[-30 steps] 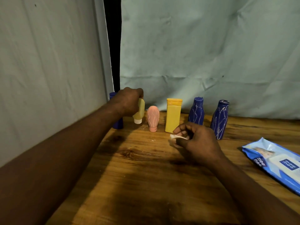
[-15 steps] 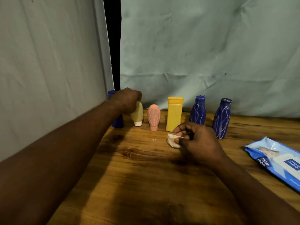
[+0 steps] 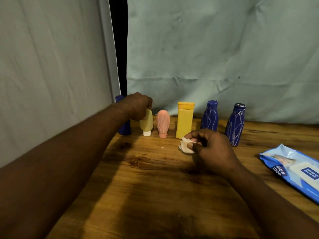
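Pink tube, yellow bottle, wipes pack

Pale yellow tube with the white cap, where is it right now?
Head view: the pale yellow tube stands cap-down at the back left of the wooden table, gripped by the left hand, between a dark blue bottle and a pink tube.

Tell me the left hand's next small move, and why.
Probably let go: the left hand grips the pale yellow tube, which appears to stand cap-down on the table in the row beside the pink tube, while the right hand pinches a wipe.
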